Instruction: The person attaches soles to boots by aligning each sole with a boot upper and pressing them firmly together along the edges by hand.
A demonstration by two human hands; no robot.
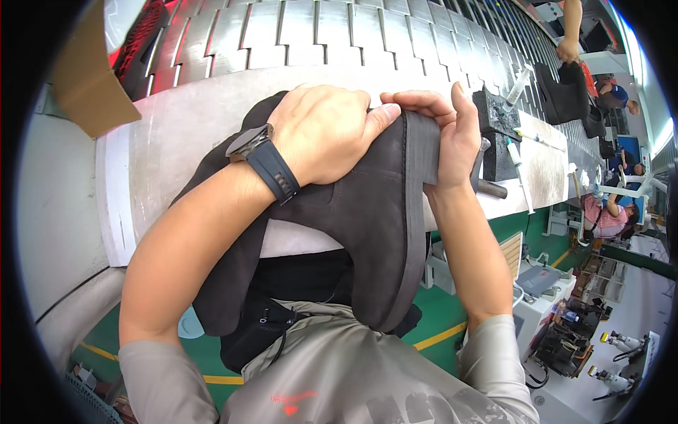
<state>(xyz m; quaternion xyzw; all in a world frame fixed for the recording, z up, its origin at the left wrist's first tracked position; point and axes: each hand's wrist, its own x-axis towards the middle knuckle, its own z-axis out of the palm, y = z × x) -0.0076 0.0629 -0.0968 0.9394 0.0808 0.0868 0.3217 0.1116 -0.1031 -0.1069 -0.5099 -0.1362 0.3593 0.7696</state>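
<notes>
A dark grey suede ankle boot lies on its side across the table edge, its sole turned right and its toe pointing at me. My left hand, with a dark watch on the wrist, is closed over the upper near the heel, thumb pressed by the sole's edge. My right hand cups the stacked heel from the right; its fingers curl past the far end and its thumb stands up. Under my left forearm is a second dark boot, partly hidden, its toe over the edge.
Right of my hands are a black block, a syringe-like applicator and a dark-handled tool. A metal slat conveyor runs behind the table. Cardboard stands at left. At far right, another person's hand is at dark boots.
</notes>
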